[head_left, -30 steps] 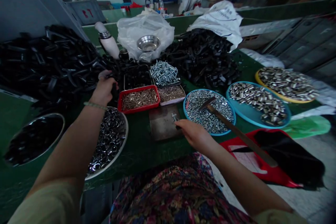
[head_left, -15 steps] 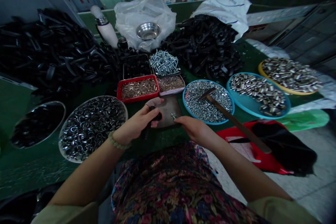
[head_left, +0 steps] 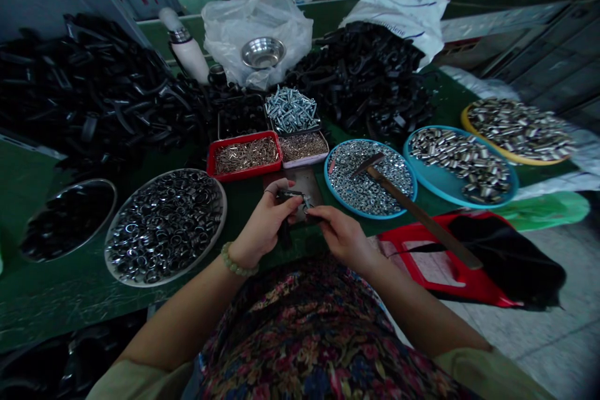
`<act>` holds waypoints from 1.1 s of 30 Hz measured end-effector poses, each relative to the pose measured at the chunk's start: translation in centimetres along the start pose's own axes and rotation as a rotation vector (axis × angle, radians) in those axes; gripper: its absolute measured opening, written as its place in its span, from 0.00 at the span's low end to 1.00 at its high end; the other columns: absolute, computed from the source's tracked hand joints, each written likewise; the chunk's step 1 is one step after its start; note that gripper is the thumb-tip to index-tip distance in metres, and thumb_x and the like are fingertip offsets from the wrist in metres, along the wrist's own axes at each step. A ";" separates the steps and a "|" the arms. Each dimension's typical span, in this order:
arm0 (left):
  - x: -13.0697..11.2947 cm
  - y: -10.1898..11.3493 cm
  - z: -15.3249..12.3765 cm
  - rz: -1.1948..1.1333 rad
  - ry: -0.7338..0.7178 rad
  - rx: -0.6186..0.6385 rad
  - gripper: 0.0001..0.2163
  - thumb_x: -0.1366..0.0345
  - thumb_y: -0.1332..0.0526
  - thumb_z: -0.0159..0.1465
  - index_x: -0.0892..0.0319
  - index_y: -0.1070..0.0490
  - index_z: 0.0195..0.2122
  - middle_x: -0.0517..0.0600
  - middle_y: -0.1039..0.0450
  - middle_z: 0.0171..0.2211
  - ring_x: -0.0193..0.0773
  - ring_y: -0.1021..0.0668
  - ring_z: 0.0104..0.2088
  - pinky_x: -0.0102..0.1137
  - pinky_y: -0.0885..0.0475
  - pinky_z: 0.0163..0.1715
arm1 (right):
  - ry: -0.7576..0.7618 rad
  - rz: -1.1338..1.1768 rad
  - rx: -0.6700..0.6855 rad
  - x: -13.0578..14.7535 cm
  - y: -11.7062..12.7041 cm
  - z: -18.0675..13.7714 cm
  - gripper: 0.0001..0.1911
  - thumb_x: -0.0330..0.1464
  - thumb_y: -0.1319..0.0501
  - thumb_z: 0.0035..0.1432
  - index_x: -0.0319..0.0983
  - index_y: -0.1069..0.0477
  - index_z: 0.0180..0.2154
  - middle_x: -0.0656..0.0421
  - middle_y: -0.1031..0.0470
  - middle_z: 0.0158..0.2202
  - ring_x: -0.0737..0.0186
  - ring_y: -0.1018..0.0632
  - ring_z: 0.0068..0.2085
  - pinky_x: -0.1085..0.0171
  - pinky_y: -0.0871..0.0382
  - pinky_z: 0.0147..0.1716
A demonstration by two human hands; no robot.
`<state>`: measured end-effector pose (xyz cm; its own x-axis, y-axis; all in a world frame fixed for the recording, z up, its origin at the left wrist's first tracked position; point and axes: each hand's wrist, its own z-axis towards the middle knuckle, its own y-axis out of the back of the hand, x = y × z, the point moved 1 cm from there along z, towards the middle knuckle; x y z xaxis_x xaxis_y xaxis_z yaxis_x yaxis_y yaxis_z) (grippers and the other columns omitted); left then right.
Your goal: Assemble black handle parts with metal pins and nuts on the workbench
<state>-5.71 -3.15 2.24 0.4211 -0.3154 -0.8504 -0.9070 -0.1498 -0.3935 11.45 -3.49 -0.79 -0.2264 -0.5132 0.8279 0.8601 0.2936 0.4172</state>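
My left hand (head_left: 268, 219), with a beaded bracelet at the wrist, is closed around a black plastic part (head_left: 285, 234); fingers cover much of it. Close against its right end, my right hand (head_left: 340, 231) pinches a small shiny metal piece (head_left: 307, 205). The piece meets the black part, but I cannot tell whether it sits inside it. Both hands are above a flat metal plate (head_left: 307, 181) on the green table. Beyond the plate are a red tray (head_left: 244, 170) of small pins and a pale tray (head_left: 304, 161) of tiny brownish metal parts.
On the right, a hammer (head_left: 419, 214) lies across a blue tray (head_left: 370, 217) of small metal parts. Blue (head_left: 469, 202) and yellow (head_left: 539, 161) trays hold metal cylinders. A round tray (head_left: 109, 265) of rings sits left. Black parts (head_left: 365, 75) are heaped behind.
My hands have come together: the left moved right with the black part, now turned toward the right, and the right hand's metal piece now meets it.
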 end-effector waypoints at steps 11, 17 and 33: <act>0.0 1.2 -1.3 0.452 -0.009 0.350 0.26 0.66 0.32 0.55 0.56 0.37 0.54 0.48 0.26 0.39 0.34 0.25 0.37 0.29 0.30 0.38 | -0.271 0.528 0.353 -0.9 2.2 0.1 0.11 0.34 0.43 0.64 0.42 0.35 0.48 0.59 0.23 0.37 0.64 0.20 0.37 0.60 0.25 0.40; 2.0 1.0 -1.5 0.350 -0.120 0.259 0.30 0.68 0.29 0.50 0.55 0.39 0.53 0.48 0.26 0.40 0.37 0.23 0.38 0.35 0.29 0.44 | -0.497 1.025 0.336 -1.6 0.8 0.3 0.22 0.39 0.33 0.56 0.42 0.42 0.46 0.62 0.21 0.33 0.68 0.19 0.27 0.67 0.24 0.29; 0.9 4.0 -0.3 0.728 -0.214 0.173 0.35 0.59 0.41 0.63 0.59 0.56 0.67 0.59 0.37 0.58 0.48 0.31 0.57 0.42 0.34 0.57 | -0.600 0.767 0.353 -0.7 -1.0 3.8 0.18 0.42 0.36 0.56 0.41 0.42 0.38 0.63 0.24 0.30 0.63 0.19 0.28 0.62 0.24 0.30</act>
<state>-8.91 -4.35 -0.02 -0.2748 -0.0883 -0.9574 -0.9498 0.1796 0.2560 9.02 -0.39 -0.39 0.0523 0.3691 0.9279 0.7082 0.6415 -0.2950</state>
